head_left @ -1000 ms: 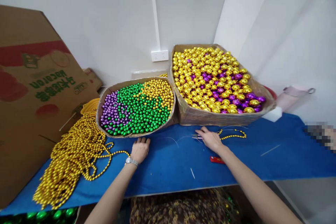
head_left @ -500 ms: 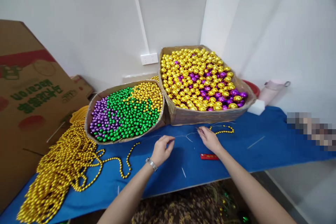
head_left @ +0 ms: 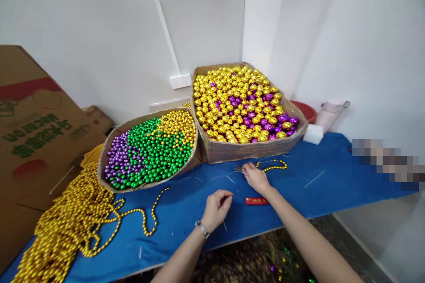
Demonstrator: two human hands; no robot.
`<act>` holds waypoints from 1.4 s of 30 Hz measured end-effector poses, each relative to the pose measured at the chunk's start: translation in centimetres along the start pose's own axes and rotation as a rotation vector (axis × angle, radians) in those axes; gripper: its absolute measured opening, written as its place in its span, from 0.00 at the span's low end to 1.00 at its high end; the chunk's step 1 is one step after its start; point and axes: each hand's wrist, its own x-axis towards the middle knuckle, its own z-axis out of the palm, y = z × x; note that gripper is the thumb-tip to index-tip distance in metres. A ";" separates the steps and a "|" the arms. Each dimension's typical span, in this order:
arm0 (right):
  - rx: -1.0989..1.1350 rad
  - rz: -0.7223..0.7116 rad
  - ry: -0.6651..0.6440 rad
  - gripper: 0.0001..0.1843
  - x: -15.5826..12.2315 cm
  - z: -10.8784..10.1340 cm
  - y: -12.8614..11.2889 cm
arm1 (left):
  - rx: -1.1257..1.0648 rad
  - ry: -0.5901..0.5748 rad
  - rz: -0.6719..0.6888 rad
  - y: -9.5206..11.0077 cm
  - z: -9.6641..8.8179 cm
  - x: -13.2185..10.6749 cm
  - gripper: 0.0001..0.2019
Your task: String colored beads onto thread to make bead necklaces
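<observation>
My left hand [head_left: 217, 208], with a metal-band watch [head_left: 202, 229] on its wrist, is over the near part of the blue cloth, fingertips pressed together. Whether anything is in that pinch cannot be made out. My right hand [head_left: 256, 177] is closed on a small pointed metal tool [head_left: 238, 169], its narrow tips facing left; the rest is hidden in the fingers. A thin white string [head_left: 217, 177] curves over the cloth left of those tips. Just behind my right hand lies a short strand of gold beads [head_left: 280, 165]. A red packet [head_left: 256, 201] is beneath my right wrist.
A box of green, purple and gold beads [head_left: 162, 154] and a box of larger gold and purple balls [head_left: 229, 110] line the back. Long gold bead strands [head_left: 66, 221] are heaped left. A white block [head_left: 313, 134] and pink bottle [head_left: 328, 115] stand back right.
My left hand has come nearer to me and away from the string, which now lies on the cloth. My right hand stays by the short strand, the tool's tips now showing more. The view has shifted.
</observation>
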 end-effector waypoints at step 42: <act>0.289 0.163 0.154 0.12 -29.7 -9.2 7.9 | 0.111 -0.797 0.678 8.6 11.1 4.5 0.09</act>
